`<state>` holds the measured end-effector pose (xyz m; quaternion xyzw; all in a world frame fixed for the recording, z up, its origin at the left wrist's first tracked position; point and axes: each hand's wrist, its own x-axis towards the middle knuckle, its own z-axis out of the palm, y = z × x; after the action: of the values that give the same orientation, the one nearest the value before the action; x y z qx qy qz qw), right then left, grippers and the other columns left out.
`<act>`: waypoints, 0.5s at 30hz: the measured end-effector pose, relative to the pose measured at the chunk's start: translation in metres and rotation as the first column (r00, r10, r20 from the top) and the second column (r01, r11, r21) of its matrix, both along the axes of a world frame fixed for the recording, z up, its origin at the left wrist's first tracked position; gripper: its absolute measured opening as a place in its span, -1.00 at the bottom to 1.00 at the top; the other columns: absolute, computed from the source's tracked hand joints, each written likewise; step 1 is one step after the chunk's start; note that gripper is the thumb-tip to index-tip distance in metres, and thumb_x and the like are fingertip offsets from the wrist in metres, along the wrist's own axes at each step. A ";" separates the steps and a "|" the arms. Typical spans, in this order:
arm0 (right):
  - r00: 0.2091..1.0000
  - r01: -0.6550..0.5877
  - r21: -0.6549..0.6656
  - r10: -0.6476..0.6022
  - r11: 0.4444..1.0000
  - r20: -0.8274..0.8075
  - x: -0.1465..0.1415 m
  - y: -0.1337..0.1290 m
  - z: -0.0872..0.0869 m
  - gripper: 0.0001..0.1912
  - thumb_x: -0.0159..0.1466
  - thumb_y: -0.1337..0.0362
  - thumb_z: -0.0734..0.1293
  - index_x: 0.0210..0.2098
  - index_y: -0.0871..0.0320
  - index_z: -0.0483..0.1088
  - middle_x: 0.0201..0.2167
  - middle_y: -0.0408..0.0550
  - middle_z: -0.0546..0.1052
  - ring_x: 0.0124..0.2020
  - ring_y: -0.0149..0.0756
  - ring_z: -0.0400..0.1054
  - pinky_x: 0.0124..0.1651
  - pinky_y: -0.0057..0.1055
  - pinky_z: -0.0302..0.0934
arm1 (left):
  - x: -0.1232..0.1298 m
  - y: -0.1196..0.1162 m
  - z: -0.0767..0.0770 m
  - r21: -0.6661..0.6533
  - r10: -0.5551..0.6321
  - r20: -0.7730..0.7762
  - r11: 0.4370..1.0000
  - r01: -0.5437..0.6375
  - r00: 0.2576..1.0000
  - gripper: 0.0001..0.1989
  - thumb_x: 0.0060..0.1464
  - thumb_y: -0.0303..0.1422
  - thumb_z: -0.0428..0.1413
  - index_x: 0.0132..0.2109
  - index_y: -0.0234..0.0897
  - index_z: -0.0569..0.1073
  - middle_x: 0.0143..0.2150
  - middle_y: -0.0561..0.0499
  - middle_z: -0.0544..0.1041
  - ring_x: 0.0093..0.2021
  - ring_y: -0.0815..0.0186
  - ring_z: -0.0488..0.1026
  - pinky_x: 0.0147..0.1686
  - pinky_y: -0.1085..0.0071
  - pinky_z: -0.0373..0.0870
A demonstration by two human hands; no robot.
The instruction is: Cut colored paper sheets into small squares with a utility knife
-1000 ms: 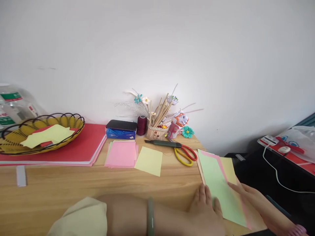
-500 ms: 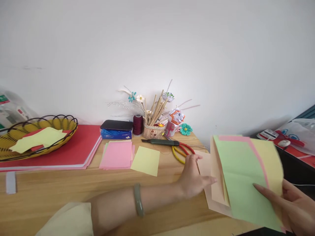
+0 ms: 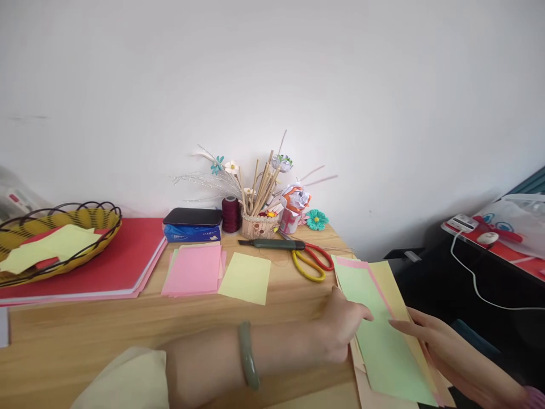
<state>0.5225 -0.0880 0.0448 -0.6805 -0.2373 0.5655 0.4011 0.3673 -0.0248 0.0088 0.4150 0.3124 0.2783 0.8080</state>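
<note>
A stack of coloured paper sheets (image 3: 389, 352), green on top with pink, yellow and peach edges showing, lies at the right edge of the table. My left hand (image 3: 340, 326), below a green bangle, is closed on the stack's left side with the thumb on top. From the right, my right hand (image 3: 426, 332) pinches the opposite side, thumb over the sheets. Just beyond the stack are scissors (image 3: 310, 275) with red and yellow handles and a dark green cutter (image 3: 276, 244). A square yellow sheet (image 3: 246, 278) and a pink stack of squares (image 3: 193, 270) lie further left.
A yellow basket (image 3: 102, 238) with paper pieces rests on red paper (image 3: 136, 244) at the left. Along the wall stand a blue tissue pack (image 3: 191, 233), maroon thread (image 3: 230, 216) and a stick holder (image 3: 259, 226). A white cable (image 3: 474, 289) hangs at the right.
The paper stack has come down and to the left, now flatter. My left hand, earlier spread beside it, has closed on its left side. My right hand has moved left with the sheets.
</note>
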 end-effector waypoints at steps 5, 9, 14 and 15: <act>0.996 -0.052 0.002 0.052 0.999 -0.069 -0.023 -0.003 0.002 -0.59 -0.05 0.23 0.43 -0.17 0.11 0.44 -0.23 0.01 0.59 -0.14 0.05 0.44 -0.09 -0.12 0.33 | 0.001 0.005 0.009 -0.038 -0.056 -0.137 0.998 0.051 0.989 -0.55 -0.25 -0.50 0.09 -0.09 -0.33 0.32 -0.09 -0.17 0.48 -0.07 0.07 0.45 -0.18 0.25 0.40; 0.984 -0.070 0.151 0.043 0.986 0.173 -0.042 -0.005 -0.008 -0.42 -0.06 0.11 0.40 -0.04 0.10 0.35 -0.19 0.03 0.57 -0.14 0.05 0.44 -0.10 -0.08 0.34 | -0.015 0.023 0.013 0.116 -0.089 -0.226 0.986 0.117 0.970 -0.58 -0.28 -0.55 0.10 -0.14 -0.33 0.39 -0.17 -0.11 0.51 -0.16 0.10 0.47 -0.26 0.29 0.41; 0.831 0.015 0.385 -0.225 0.923 0.508 -0.035 0.016 0.006 -0.09 -0.19 -0.04 0.45 0.11 0.15 0.20 0.11 0.21 0.35 0.12 0.16 0.21 0.16 -0.01 0.08 | -0.060 0.068 0.048 0.437 -0.068 -0.359 0.869 0.232 0.931 -0.79 -0.39 -0.60 0.17 -0.48 -0.29 0.41 -0.44 0.04 0.47 -0.24 0.04 0.45 -0.24 0.27 0.37; 0.766 0.043 0.481 -0.338 0.876 0.547 -0.031 0.023 0.014 0.10 -0.24 -0.06 0.47 0.22 0.12 0.02 0.24 0.19 0.17 0.23 0.10 0.05 0.24 -0.06 -0.07 | -0.070 0.075 0.060 0.506 -0.019 -0.386 0.832 0.229 0.922 -0.78 -0.42 -0.63 0.16 -0.56 -0.27 0.35 -0.49 0.07 0.44 -0.21 0.04 0.44 -0.19 0.27 0.34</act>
<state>0.4914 -0.0650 0.0587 -0.7389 -0.4040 0.1983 0.5016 0.2973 0.0501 0.0685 0.6900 0.3374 0.2190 0.6017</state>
